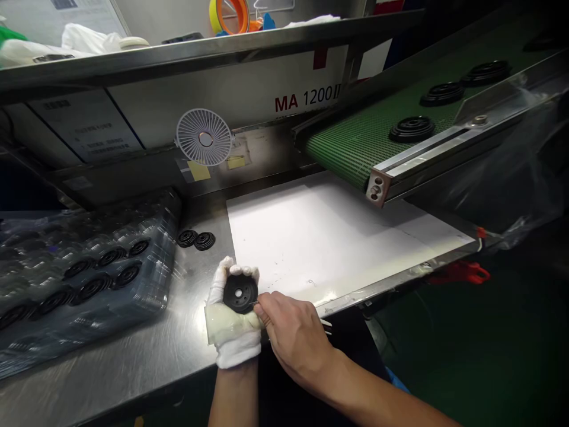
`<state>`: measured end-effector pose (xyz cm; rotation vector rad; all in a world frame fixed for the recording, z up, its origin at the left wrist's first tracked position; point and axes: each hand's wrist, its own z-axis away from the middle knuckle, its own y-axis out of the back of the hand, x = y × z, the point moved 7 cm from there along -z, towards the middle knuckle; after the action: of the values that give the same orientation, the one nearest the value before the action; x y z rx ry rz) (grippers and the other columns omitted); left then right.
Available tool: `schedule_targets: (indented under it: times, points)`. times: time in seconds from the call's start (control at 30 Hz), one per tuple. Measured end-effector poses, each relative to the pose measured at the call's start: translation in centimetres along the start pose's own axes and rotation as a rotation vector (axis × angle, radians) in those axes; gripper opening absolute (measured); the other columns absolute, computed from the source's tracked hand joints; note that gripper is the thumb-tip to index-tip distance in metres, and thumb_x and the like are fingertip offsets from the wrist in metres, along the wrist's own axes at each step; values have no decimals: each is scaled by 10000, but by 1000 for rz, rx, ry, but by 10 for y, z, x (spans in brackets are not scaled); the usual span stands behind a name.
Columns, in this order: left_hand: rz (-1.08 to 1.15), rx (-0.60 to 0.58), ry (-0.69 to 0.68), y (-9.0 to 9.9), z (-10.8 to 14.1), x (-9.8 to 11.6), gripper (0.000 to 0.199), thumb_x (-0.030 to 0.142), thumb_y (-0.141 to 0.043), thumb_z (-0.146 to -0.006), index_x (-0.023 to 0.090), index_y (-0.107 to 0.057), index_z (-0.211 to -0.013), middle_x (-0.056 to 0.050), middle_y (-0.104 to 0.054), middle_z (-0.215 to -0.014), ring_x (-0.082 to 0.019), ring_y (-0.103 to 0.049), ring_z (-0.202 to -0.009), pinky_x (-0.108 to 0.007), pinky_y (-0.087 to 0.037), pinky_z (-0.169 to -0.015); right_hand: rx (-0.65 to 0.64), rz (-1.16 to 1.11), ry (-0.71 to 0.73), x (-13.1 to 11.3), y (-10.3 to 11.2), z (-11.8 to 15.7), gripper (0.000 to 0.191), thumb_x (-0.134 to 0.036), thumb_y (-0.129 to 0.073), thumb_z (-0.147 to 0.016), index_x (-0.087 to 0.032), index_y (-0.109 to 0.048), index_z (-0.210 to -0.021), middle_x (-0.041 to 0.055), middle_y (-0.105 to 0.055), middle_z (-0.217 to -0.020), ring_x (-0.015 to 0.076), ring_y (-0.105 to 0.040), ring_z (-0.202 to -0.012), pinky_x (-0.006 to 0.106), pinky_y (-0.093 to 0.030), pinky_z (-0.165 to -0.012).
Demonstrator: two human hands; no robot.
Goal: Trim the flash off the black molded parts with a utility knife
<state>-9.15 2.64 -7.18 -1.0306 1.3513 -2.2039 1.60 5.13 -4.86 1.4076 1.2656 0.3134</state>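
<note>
My left hand (233,323), in a white glove with a pale patch over the palm, is closed around a black round plastic part (240,292). The part's face is turned up and shows a small hole in the middle. My right hand (296,326) is bare and closed at the part's lower right edge. It grips a thin tool, mostly hidden by the fingers; a pale end (326,326) sticks out behind the hand. Two more black ringed parts (204,241) lie on the metal table just beyond my left hand.
Clear plastic trays (151,279) are stacked at the left, with several black parts in the top one. A white sheet (311,231) covers the table's right side. Above it, a green conveyor belt (351,145) carries black parts. A small fan (204,137) stands at the back below a metal shelf (249,44).
</note>
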Motion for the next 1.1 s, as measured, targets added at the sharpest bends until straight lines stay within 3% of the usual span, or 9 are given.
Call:
schedule_targets:
  times: [0.1, 0.17, 0.23, 0.43, 0.63, 0.77, 0.83, 0.97, 1.1]
  points:
    - [-67, -42, 6, 2, 1, 2, 180, 164, -573, -810, 187, -652, -970, -6, -639, -789, -133, -622, -797, -390, -495, -908, 15, 6, 21, -1, 2, 0, 223, -272, -364, -997, -213, -523, -853, -9, -566, -757, 150, -505, -639, 281, -276, -572]
    - [-137, -76, 89, 2, 3, -1, 277, 190, -573, -777, 174, -642, -1045, -72, -661, -909, -225, -621, -930, -467, -486, -905, 23, 15, 28, 2, 4, 0, 221, -267, -366, -997, -212, -528, -858, -8, -569, -755, 149, -508, -638, 285, -270, -571]
    - [-154, -114, 146, 1, 5, -2, 329, 208, -568, -737, 141, -640, -1051, -109, -658, -909, -259, -619, -923, -479, -499, -866, 31, 22, 15, 6, 5, -1, 229, -269, -357, -1002, -213, -525, -857, -7, -569, -756, 151, -513, -646, 285, -268, -581]
    - [-28, -10, 57, 0, 2, 2, 115, 143, -573, -777, 156, -645, -865, 3, -581, -645, -104, -568, -635, -286, -520, -701, 18, 30, -36, 7, 1, -1, 227, -278, -352, -1004, -218, -488, -832, -14, -553, -742, 156, -495, -634, 283, -247, -583]
    - [-29, 9, 5, 2, -1, 4, 111, 150, -584, -808, 176, -650, -894, 30, -594, -663, -90, -584, -645, -326, -527, -798, 6, 6, 7, -3, -1, 2, 240, -285, -320, -1009, -222, -484, -846, -8, -554, -754, 162, -481, -641, 282, -236, -579]
    - [-179, -53, 147, 2, 5, 2, 296, 195, -589, -766, 171, -638, -1057, -84, -663, -943, -242, -625, -925, -461, -497, -879, 7, -3, 14, 1, 1, 1, 231, -269, -345, -1004, -223, -495, -835, -15, -552, -749, 158, -483, -633, 289, -237, -572]
    - [-206, -91, 224, 1, 9, 0, 376, 204, -586, -726, 136, -627, -1093, -131, -653, -978, -290, -616, -948, -488, -496, -862, 16, -1, 16, 5, 2, 0, 232, -268, -351, -1004, -219, -503, -835, -14, -553, -746, 156, -488, -636, 291, -239, -574]
    - [-127, -68, 133, 0, 6, 4, 221, 159, -594, -725, 119, -653, -935, -39, -602, -699, -154, -597, -696, -343, -529, -754, 29, 13, -17, 8, 1, 0, 242, -271, -348, -1003, -212, -505, -828, -10, -554, -744, 154, -485, -630, 287, -239, -576]
    - [-53, 24, 78, 3, 0, 0, 84, 164, -613, -775, 149, -647, -851, 8, -572, -659, -103, -566, -652, -295, -525, -721, 20, 6, -8, 1, -4, 4, 223, -262, -352, -996, -217, -493, -830, -11, -544, -732, 159, -475, -626, 287, -230, -574]
